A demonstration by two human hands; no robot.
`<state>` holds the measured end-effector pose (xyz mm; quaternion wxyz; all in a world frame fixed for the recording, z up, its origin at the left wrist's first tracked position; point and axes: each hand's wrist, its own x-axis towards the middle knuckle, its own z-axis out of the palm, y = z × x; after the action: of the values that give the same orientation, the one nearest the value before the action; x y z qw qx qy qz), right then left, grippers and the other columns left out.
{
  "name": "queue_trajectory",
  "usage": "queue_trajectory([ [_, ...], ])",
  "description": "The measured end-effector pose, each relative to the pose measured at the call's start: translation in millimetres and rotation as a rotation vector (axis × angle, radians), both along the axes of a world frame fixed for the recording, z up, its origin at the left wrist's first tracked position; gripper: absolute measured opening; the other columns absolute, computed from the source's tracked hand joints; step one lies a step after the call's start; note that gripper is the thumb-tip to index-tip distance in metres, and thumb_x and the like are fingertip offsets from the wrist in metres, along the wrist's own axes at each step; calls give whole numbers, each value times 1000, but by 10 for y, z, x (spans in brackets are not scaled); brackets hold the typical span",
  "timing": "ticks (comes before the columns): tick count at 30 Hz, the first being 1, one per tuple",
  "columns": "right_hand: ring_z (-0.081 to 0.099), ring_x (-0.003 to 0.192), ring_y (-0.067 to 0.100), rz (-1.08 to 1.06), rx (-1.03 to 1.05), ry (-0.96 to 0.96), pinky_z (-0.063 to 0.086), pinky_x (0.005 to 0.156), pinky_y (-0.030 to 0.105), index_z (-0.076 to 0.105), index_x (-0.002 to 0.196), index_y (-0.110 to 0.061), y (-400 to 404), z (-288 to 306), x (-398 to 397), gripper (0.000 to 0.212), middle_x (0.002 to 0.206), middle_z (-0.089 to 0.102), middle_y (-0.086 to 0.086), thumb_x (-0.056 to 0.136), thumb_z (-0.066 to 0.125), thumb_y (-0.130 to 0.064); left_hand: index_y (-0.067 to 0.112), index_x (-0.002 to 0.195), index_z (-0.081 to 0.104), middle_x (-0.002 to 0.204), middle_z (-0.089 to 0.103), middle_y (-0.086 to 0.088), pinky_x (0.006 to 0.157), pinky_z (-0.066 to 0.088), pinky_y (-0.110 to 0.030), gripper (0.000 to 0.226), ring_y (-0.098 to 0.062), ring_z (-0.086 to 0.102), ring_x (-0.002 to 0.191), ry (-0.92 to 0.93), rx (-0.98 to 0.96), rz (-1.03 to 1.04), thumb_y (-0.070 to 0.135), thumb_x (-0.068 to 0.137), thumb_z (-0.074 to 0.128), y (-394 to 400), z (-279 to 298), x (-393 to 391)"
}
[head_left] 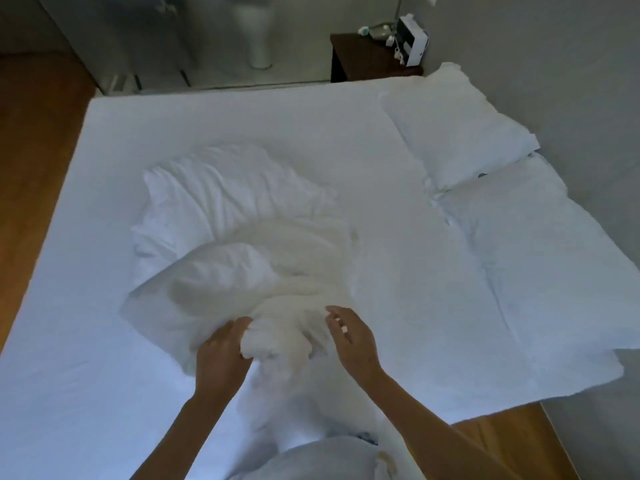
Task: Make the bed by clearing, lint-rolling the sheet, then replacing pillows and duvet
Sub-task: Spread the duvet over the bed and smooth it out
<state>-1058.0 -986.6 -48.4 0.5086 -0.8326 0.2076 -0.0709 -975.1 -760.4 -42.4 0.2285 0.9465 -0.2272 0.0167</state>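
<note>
Left grip [221, 348] clutches the pillowcase [194, 306] holding a cream pillow [294, 271]; right grip [349, 336] hovers loose-fingered beside it.

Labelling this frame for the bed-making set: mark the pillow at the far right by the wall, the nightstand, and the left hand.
pillow [457, 133]: head view, middle of its top face.
nightstand [360, 50]: head view, bare dark top surface.
left hand [221, 355]: head view, back of the hand, gripping bunched white bedding.

Left hand [221, 355] fingertips buried in duvet [242, 258]
</note>
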Motion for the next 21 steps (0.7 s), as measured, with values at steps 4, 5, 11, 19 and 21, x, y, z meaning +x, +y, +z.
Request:
queue_trajectory([
  [4, 58, 111, 16, 21, -59, 421, 48, 92, 33, 40, 142, -21, -738, -577, 4, 61, 131, 55, 2, 89, 63, -41, 21, 104, 50, 77, 70, -8, 50, 56, -34, 66, -29, 68, 62, 71, 5, 142, -7, 51, 79, -495, 91, -317],
  [5, 52, 122, 21, 81, -91, 496, 45, 97, 35, 30, 148, -20, -895, -679, 54, 75, 140, 48, 5, 86, 66, -43, 20, 104, 51, 76, 69, -8, 49, 55, -33, 74, -29, 68, 61, 69, 8, 154, -12, 44, 80, -611, 136, -353],
  [11, 30, 140, 30, 338, -57, 593, 32, 111, 44, 4, 154, -16, -1320, -1083, 578, 134, 155, 27, 9, 55, 85, -57, 22, 106, 54, 78, 69, -5, 50, 55, -29, 79, -25, 65, 62, 75, 16, 209, -13, 43, 84, -902, 239, -584],
  [19, 60, 103, 23, 496, 44, 591, 46, 84, 34, 37, 140, -28, -978, -1274, 994, 76, 111, 58, -8, 73, 72, -35, 19, 103, 59, 82, 72, -7, 64, 55, -27, 46, -24, 69, 68, 0, -91, 323, 7, 61, 73, -966, 473, -639],
  [21, 60, 98, 28, 436, 76, 538, 43, 80, 33, 53, 125, -16, -829, -1167, 1004, 43, 104, 63, 3, 83, 61, -17, 10, 100, 65, 82, 72, -8, 63, 55, -27, 42, -25, 68, 67, -6, -92, 352, 0, 60, 75, -927, 465, -631],
])
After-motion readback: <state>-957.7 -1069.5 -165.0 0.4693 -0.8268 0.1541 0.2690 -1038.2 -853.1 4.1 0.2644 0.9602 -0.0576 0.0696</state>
